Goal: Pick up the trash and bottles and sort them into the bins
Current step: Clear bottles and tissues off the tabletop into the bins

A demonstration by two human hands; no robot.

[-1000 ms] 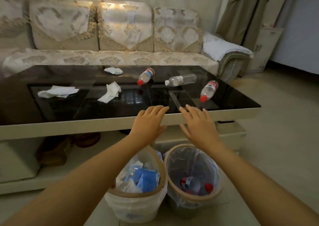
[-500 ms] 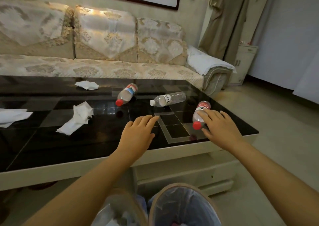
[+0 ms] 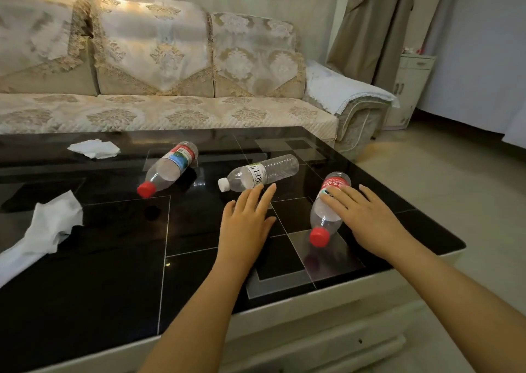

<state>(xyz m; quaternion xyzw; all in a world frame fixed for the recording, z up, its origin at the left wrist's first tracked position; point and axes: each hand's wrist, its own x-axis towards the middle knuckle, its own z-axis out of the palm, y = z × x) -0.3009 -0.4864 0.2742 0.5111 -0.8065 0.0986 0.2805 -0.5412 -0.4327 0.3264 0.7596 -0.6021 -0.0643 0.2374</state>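
1. Table: black glass top with a pale frame; it stands in front of a patterned sofa.
2. Near bottle: clear plastic, red cap, red label. It lies on its side at the right end of the table, cap toward the camera.
3. Right hand: lies over the near bottle from the right. Its fingers are nearly straight and spread, draped across the bottle's upper body. Whether they have closed round it cannot be told; no curl shows.
4. Left hand: palm down over the table, fingers straight and held close together, holding nothing. Fingertips lie just short of the middle bottle; touching or not cannot be told.
5. Middle bottle: clear, white cap, white label with green print. It lies on its side with the cap pointing left, between the other two bottles.
6. Far bottle: clear, red cap, blue and red label. On its side, cap toward the camera, left of the middle bottle and apart from it.
7. Tissue: crumpled, white, at the left edge of the table, well apart from both hands.
8. Second tissue: smaller, white, on the far side of the table near the sofa, just left of the far bottle.
9. Curtain and a small pale cabinet stand in the right background.
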